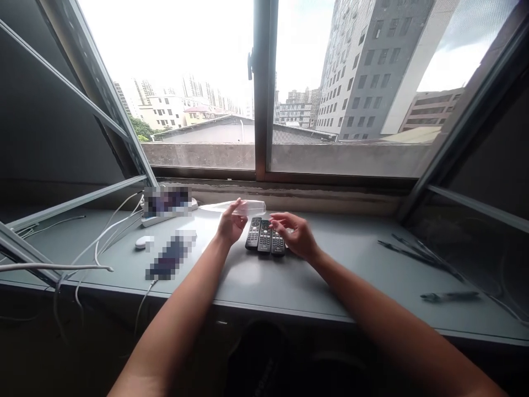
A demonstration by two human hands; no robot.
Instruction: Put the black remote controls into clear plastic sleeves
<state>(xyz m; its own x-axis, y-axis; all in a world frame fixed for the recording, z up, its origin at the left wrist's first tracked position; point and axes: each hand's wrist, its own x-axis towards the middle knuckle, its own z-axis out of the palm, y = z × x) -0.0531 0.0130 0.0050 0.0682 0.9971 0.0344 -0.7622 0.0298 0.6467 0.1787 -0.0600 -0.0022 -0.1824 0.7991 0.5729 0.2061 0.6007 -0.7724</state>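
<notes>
My left hand [232, 223] is closed on a clear plastic sleeve [253, 208], held sideways above the desk; whether it is a bag or a stiffer cover I cannot tell. Just below it, three black remote controls [264, 238] lie side by side, their button faces up. Over the right-hand remote, my right hand [292, 234] hovers with curled fingers, thumb and forefinger slightly apart and nothing visible between them. It partly hides that remote. The fingertips point toward the open end of the sleeve without clearly touching it.
The grey desk [330, 286] runs below a window. Leftward are a white power strip [169, 219] with cables, a white charger [142, 242] and a blurred-out phone-like object [170, 258]. Rightward lie a pen [449, 296] and dark cables [417, 256]. Metal frame posts [119, 105] stand at both sides.
</notes>
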